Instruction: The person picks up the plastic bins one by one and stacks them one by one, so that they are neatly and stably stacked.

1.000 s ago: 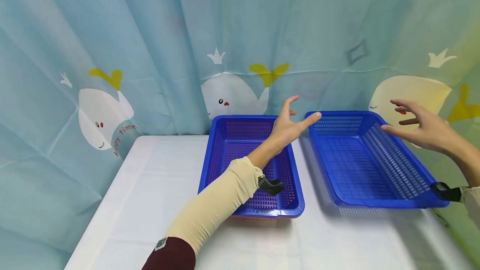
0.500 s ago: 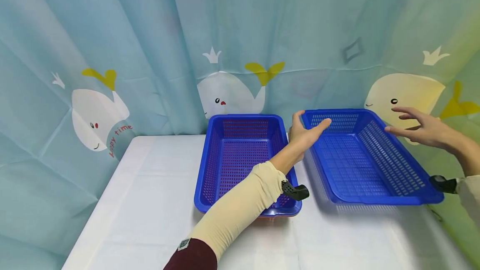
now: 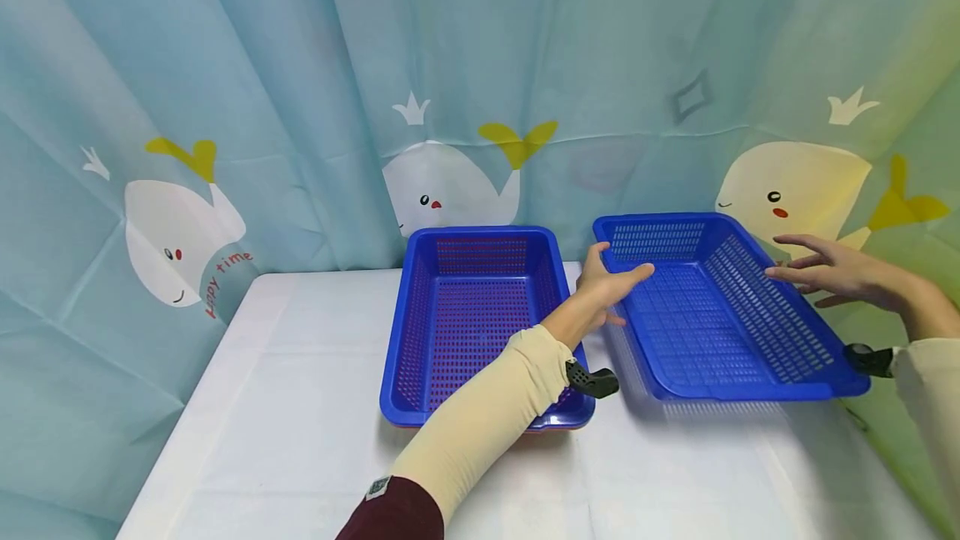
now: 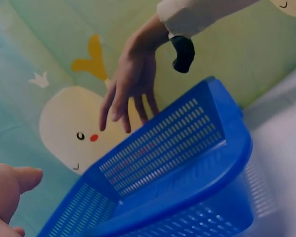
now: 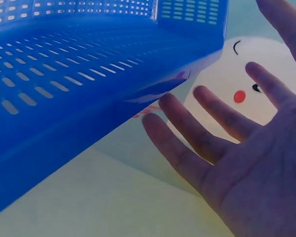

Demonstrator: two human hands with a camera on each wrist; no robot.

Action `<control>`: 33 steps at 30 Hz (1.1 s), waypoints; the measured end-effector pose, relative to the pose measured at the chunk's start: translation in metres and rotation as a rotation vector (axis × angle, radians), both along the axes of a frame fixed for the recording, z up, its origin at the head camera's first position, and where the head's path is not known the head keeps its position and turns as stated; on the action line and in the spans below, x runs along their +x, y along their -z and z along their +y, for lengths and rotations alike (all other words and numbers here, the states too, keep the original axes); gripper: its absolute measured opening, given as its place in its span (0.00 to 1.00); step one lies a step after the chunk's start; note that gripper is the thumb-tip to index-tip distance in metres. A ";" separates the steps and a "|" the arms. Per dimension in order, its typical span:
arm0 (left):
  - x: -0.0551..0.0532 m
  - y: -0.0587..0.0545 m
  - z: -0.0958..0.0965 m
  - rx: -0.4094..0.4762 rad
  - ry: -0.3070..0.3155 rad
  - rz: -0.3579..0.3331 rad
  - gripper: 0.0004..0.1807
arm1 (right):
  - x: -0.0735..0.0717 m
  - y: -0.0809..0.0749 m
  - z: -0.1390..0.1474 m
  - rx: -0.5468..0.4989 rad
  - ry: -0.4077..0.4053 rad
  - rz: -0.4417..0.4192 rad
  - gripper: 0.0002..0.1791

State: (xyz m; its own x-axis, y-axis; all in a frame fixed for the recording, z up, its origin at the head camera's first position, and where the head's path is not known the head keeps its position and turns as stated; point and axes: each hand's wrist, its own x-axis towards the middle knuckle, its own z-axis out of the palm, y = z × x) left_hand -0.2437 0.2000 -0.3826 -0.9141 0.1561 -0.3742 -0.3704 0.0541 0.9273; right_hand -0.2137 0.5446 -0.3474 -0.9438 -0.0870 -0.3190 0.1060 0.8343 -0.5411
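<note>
On the right of the table is a blue slotted plastic basket (image 3: 705,332), with nothing inside it. My left hand (image 3: 606,283) is beside its left wall, thumb stretched over the rim and fingers reaching down outside. My right hand (image 3: 847,271) hovers at the basket's right rim, fingers spread and relaxed. In the right wrist view, the right-hand fingers (image 5: 177,148) are extended close to the basket's outer wall (image 5: 113,103). The left wrist view shows only part of the left hand (image 4: 10,192), apart from the basket.
A second blue basket (image 3: 420,273) stands left of the first, a reddish one showing through and under it; my left forearm (image 3: 480,407) crosses its near right corner. Both baskets are on a white-covered table (image 3: 300,357). A whale-printed curtain (image 3: 300,65) hangs behind.
My left hand has moved right and down from over the left basket to the right basket's left rim. My right hand has lowered slightly toward the right rim. The view has shifted slightly.
</note>
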 end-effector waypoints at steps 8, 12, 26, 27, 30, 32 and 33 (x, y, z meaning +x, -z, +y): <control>-0.001 0.010 -0.004 0.026 0.053 0.001 0.37 | -0.004 0.016 0.019 -0.110 -0.009 -0.067 0.43; -0.002 0.015 -0.004 0.026 0.062 0.004 0.37 | -0.007 0.024 0.026 -0.194 0.004 -0.075 0.40; -0.007 0.022 -0.005 0.123 0.117 -0.001 0.40 | -0.007 0.037 0.041 -0.362 0.019 -0.104 0.29; -0.007 0.023 -0.004 0.125 0.117 -0.002 0.41 | -0.006 0.038 0.042 -0.370 0.014 -0.104 0.29; -0.007 0.025 -0.004 0.123 0.114 -0.002 0.43 | -0.004 0.040 0.044 -0.386 0.011 -0.096 0.30; -0.006 0.025 -0.003 0.119 0.114 0.003 0.43 | -0.004 0.041 0.044 -0.376 0.031 -0.092 0.30; -0.006 0.025 -0.002 0.118 0.114 0.006 0.43 | -0.004 0.042 0.043 -0.368 0.042 -0.089 0.30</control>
State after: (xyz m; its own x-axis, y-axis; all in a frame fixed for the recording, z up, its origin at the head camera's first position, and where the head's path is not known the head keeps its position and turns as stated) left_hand -0.2497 0.1975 -0.4076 -0.8899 0.3016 -0.3421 -0.3629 -0.0140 0.9317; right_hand -0.2179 0.5878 -0.3894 -0.9188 -0.1728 -0.3549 0.1965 0.5795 -0.7909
